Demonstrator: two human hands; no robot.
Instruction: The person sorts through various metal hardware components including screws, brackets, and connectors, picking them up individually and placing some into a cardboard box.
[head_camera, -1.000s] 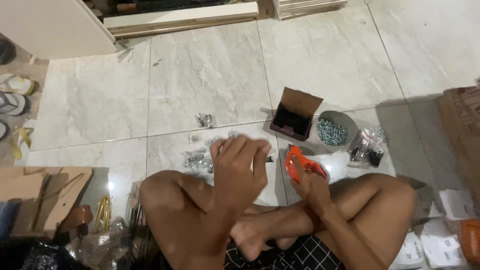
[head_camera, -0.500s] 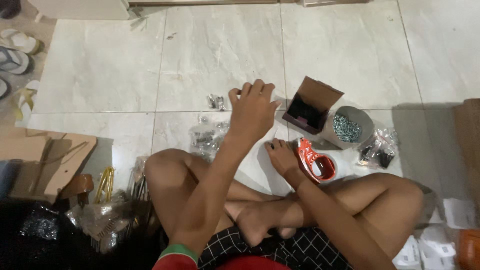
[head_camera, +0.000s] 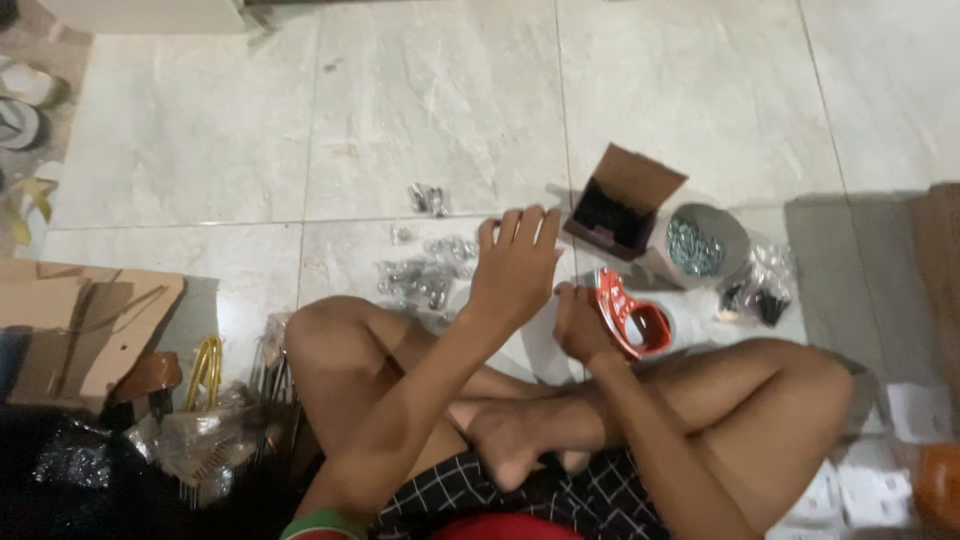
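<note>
Since half a second ago, little has shifted: the left hand still hangs over the floor in front of the crossed legs, and the right hand stays beside the orange tape dispenser. Compared with a second ago, the left hand has reached further forward and now sits nearer the open cardboard box.

Its fingers are stretched out and slightly apart, palm down, holding nothing that shows; they hover just above and to the right of a scatter of small shiny metal parts lying on the tile. A smaller cluster of the same parts lies a little further out on the floor.

Curled together, the right hand's fingers touch the near edge of the orange tape dispenser, which rests on the floor just ahead of the right shin; whether they truly clamp it cannot be told from this angle.

Just beyond the dispenser stands the open box with dark contents, and beside it a round metal bowl holding pale screws. A clear bag of dark pieces lies to the right of the bowl.

Flat cardboard sheets lie at far left, near a yellow looped item.
</note>
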